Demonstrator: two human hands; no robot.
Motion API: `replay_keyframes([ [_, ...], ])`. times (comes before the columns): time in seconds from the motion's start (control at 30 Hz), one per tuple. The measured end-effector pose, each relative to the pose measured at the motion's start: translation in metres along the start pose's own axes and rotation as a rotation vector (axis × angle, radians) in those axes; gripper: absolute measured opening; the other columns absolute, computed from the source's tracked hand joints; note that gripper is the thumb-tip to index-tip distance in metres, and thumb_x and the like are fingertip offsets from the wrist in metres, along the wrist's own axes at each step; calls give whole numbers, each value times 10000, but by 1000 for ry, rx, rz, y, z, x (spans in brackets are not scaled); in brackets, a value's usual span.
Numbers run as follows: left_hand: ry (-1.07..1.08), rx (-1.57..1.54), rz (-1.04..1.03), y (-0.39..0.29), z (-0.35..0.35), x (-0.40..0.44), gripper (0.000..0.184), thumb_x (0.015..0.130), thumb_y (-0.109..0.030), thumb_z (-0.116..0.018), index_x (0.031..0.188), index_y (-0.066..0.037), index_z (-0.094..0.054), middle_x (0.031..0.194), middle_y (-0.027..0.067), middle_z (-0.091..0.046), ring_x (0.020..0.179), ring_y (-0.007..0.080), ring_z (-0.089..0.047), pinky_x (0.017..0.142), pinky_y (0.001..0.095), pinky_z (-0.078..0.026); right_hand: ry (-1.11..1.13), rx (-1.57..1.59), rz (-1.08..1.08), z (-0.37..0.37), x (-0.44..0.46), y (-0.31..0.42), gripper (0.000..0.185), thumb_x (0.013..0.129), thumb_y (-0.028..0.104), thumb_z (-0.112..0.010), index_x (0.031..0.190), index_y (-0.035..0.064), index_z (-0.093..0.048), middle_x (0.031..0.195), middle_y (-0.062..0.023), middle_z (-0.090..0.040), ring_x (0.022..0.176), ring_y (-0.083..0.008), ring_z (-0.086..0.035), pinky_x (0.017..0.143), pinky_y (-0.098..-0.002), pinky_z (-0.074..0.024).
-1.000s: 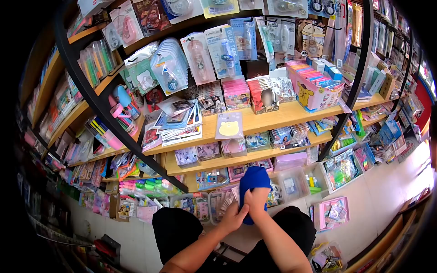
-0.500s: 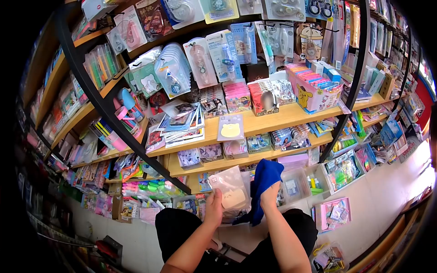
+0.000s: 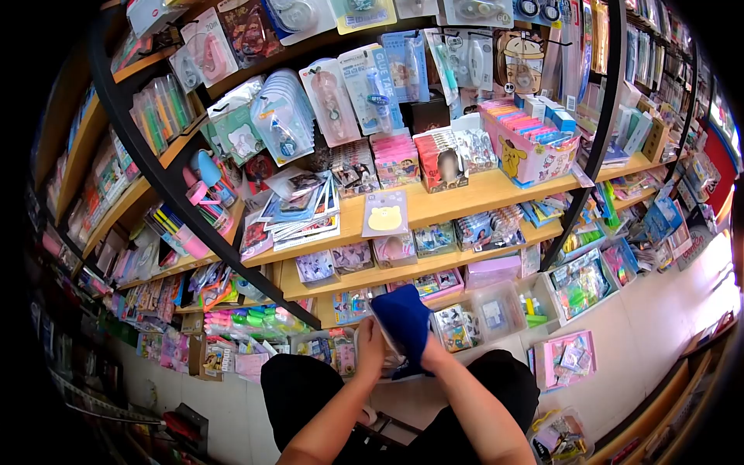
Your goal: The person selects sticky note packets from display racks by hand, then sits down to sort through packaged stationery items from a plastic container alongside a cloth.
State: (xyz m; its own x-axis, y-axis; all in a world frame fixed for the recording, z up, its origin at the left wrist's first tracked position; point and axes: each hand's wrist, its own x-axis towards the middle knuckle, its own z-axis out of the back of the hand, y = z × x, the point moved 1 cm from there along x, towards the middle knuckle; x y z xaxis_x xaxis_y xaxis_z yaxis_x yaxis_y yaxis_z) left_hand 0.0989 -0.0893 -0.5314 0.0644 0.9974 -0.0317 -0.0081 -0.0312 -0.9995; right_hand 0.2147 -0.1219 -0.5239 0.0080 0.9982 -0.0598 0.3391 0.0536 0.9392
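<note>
Low in front of the shelves, my left hand grips the left edge of a clear packet, most of which is hidden behind a blue cloth. My right hand is closed on the cloth, which lies over the packet's face. Above them, a card with a cream bear-shaped pad rests on the wooden shelf, beside a loose pile of picture cards.
Hanging glue-tape packs fill the upper rack. A pink box of packets stands at the shelf's right. Clear bins line the lower level. A black diagonal post crosses the left; a pink tray lies on the floor.
Half a second ago the packet's face was uncovered, with the cloth to its right. Now the cloth has moved left over it, and the packet is turned more edge-on.
</note>
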Motion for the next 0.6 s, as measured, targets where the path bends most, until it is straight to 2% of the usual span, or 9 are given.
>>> replay_keyframes([
  [0.1, -47, 262, -217, 22, -16, -14, 257, 909, -196, -381, 1050, -2, -474, 936, 141, -506, 867, 243, -498, 811, 337, -376, 39, -549, 234, -8, 7, -6, 325, 873, 168, -434, 1159, 18, -472, 1136, -150, -512, 1061, -237, -475, 915, -312, -357],
  [0.13, 5, 452, -322, 23, -17, -17, 308, 912, -226, -353, 1098, 0, -449, 1021, 172, -497, 928, 285, -498, 863, 354, -362, 28, -746, 339, -9, 9, -4, 319, 874, 150, -417, 1157, 14, -471, 1145, -174, -503, 1082, -254, -463, 927, -315, -348],
  [0.17, 3, 343, -268, 24, -18, -15, 320, 914, -237, -349, 1101, 2, -450, 1039, 169, -496, 946, 284, -494, 868, 356, -364, 13, -610, 379, -7, 8, -5, 317, 872, 145, -422, 1153, 6, -471, 1147, -172, -502, 1085, -253, -462, 927, -315, -348],
  [0.27, 2, 26, -95, 15, -21, -13, 355, 921, -270, -335, 1112, 6, -454, 1094, 159, -492, 1001, 278, -485, 881, 363, -370, 58, -371, 225, -11, 3, -3, 330, 880, 143, -425, 1174, -3, -458, 1166, -160, -494, 1099, -251, -455, 935, -318, -342],
  [0.33, -3, -184, 13, 8, -21, -11, 380, 926, -292, -327, 1118, 9, -456, 1130, 153, -489, 1037, 274, -479, 890, 368, -375, 105, -357, 281, -18, -2, 2, 319, 880, 136, -434, 1165, -2, -468, 1150, -145, -505, 1077, -232, -467, 922, -309, -353],
  [0.4, 137, -701, 200, 66, 0, 13, 402, 930, -309, -314, 1122, 10, -466, 1077, 138, -518, 989, 256, -508, 840, 364, -410, 154, -342, 337, -27, -10, 6, 309, 880, 130, -443, 1156, -2, -477, 1134, -131, -516, 1055, -212, -478, 909, -300, -364],
  [0.5, 442, -499, -118, 91, -3, 42, 427, 927, -336, -321, 1113, 10, -486, 913, 123, -578, 829, 224, -576, 733, 340, -481, 229, -321, 428, -35, -18, 8, 293, 879, 120, -458, 1143, -2, -491, 1110, -109, -533, 1022, -184, -495, 889, -286, -380],
  [0.53, 567, -324, -78, 25, -9, 27, 429, 925, -339, -327, 1111, 13, -486, 891, 121, -583, 804, 221, -583, 718, 341, -488, 287, -265, 365, -36, -18, 3, 335, 885, 142, -449, 1192, 8, -464, 1173, -124, -497, 1094, -220, -452, 935, -308, -339],
  [0.6, 863, -494, 334, -36, -12, 22, 449, 930, -365, -311, 1093, 9, -498, 872, 116, -590, 764, 203, -589, 680, 339, -490, 258, -80, 151, -34, -21, 7, 316, 859, 100, -483, 1158, -3, -495, 1135, -97, -525, 1038, -178, -489, 893, -287, -377],
])
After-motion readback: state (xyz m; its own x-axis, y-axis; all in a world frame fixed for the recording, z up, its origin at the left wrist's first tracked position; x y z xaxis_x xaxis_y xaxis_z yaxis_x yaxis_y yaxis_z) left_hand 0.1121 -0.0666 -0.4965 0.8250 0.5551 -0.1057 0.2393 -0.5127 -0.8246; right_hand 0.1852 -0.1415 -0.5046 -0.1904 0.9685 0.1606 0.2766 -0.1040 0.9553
